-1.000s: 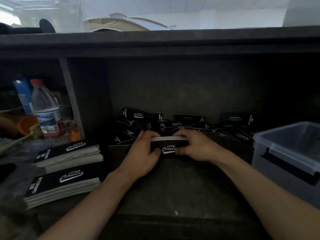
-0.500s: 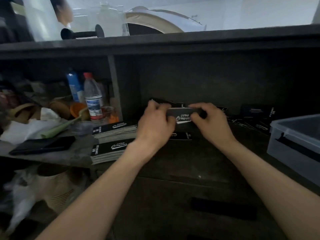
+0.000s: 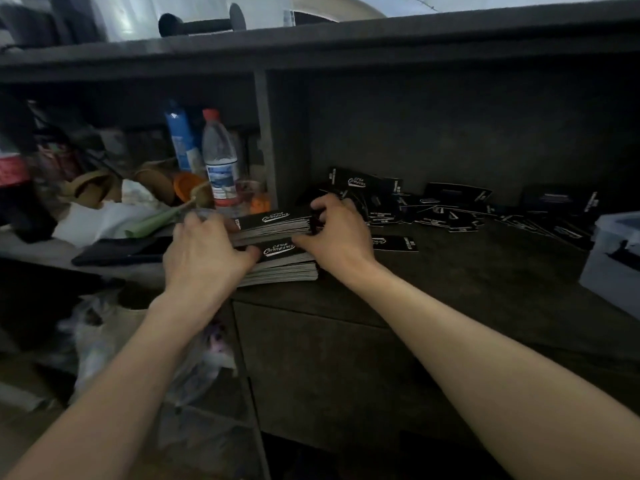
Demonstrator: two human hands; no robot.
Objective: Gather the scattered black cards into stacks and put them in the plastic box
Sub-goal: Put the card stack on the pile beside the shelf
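**Squaring a card stack on the worktop**

Rear stack (image 3: 273,225), logo up, long axis left to right, lies just behind front stack (image 3: 282,263). Left hand (image 3: 204,252) and right hand (image 3: 341,232) clasp its short ends. Judged step: stacking. Next: collect scattered cards (image 3: 433,209); plastic box (image 3: 611,268) stands at right.

Bare forearms (image 3: 138,358), bare hands (image 3: 204,252) (image 3: 341,233)
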